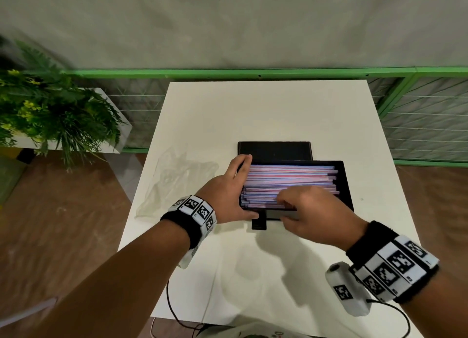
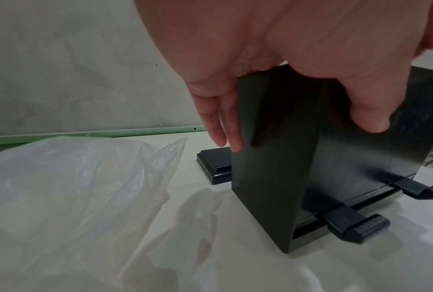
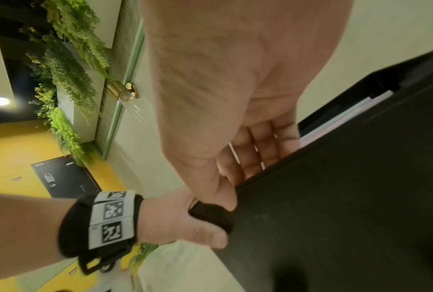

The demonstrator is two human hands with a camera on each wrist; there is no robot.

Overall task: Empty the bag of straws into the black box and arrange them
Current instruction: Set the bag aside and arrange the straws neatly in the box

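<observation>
The right hand (image 1: pixel 310 212) hides the near part of the straws (image 1: pixel 291 183); its fingers curl down onto them, whether pinching any I cannot tell. The striped pink and blue straws lie lengthwise in the matte black box (image 1: pixel 345 185), mid-table. The left hand (image 1: pixel 231 193) grips the box's left end, fingers on the far wall, thumb at the near corner. The crumpled clear plastic bag (image 1: pixel 174 183) lies along the white table's (image 1: pixel 266 109) left edge.
</observation>
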